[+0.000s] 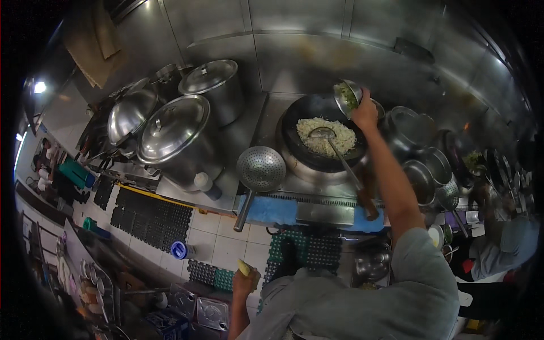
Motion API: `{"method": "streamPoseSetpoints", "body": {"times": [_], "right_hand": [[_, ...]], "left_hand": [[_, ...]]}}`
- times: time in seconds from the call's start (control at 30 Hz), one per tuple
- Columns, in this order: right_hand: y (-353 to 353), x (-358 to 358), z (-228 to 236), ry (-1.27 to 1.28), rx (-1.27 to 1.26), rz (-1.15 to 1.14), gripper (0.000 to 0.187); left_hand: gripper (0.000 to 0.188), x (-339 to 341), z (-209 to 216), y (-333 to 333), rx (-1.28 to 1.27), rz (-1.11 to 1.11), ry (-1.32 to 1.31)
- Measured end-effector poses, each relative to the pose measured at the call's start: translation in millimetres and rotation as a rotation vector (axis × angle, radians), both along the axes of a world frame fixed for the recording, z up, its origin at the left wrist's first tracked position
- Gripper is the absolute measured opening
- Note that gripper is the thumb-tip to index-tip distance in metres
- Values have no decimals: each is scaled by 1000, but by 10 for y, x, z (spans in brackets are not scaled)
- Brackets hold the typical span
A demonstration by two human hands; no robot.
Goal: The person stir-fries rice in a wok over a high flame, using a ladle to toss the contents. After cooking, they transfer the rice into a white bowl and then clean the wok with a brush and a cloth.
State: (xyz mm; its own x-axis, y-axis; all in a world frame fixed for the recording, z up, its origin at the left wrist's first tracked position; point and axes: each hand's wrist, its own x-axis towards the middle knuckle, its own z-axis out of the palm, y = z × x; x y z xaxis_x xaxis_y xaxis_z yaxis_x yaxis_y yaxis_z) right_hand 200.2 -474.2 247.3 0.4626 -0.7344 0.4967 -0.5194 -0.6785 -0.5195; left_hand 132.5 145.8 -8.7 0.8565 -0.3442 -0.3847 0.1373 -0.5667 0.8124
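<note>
My right hand [365, 111] grips a small metal bowl [355, 88] and holds it tipped on its side above the far right rim of the black wok [290, 127]. Chopped greens [346, 95] are inside the bowl. White rice [310, 126] lies heaped in the wok. A ladle [344, 163] rests with its head in the rice and its wooden handle end over the near right stove edge. Low on the left, away from the stove, my left hand [245, 281] is closed around a yellowish piece [243, 267]; its kind is unclear.
A perforated strainer [261, 169] lies left of the wok, its handle jutting past the counter edge. Large lidded pots [175, 133] stand farther left. Blue cloths [275, 210] lie along the stove front. Several pans [419, 178] crowd the right side, near another person's sleeve [504, 249].
</note>
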Motion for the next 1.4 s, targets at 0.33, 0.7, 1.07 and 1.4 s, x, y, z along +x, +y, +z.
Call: {"method": "streamPoseSetpoints", "body": {"times": [0.33,0.7,1.07,1.4], "right_hand": [[-428,541,522,-38,-356,-88,69],[-640,296,-1386,555,-570,205,82],[171,708,-592,51,326,699,44],[3799,-308,-1397,742,85,1917,38]], "left_hand": [[41,1257,57,-550,347,-313,-88],[47,398,-94,-376,471,-149,186],[50,-1413,105,-24,201,315,152],[64,-2955,553,163,-96,936,-31]]}}
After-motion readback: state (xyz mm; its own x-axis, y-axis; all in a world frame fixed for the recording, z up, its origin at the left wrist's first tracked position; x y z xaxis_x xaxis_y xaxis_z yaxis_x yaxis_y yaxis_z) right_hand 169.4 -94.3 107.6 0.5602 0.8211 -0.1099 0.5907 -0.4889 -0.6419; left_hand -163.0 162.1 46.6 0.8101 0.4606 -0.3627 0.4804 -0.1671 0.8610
